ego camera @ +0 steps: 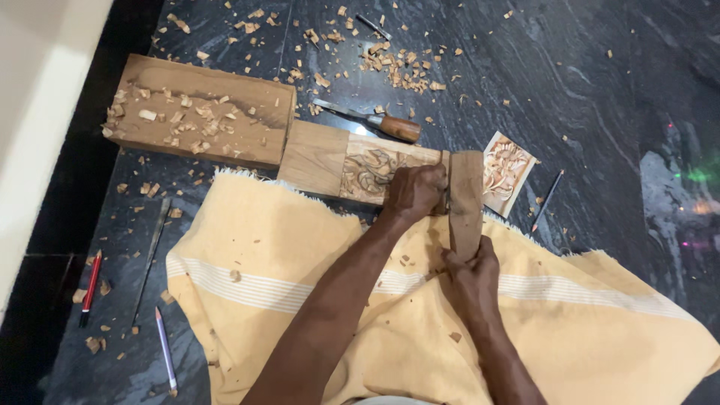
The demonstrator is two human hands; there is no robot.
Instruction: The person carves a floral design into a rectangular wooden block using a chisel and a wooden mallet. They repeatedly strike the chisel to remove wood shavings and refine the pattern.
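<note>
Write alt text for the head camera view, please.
A person's left hand presses a tool onto a carved wooden plank while the right hand grips a wooden mallet, over a yellow cloth amid wood chips.

Dark polished stone floor [585, 82], pale wall [37, 97]

Left hand [414, 191]: closed around a tool, pressed on the carved plank [360, 166].
Right hand [472, 266]: grip on the lower end of a wooden mallet [466, 201].
Cloth [300, 255]: yellow, under both arms.
Floor [600, 90]: dark stone, strewn with wood chips [397, 67].
Chisel [371, 120]: beyond the plank.
</note>
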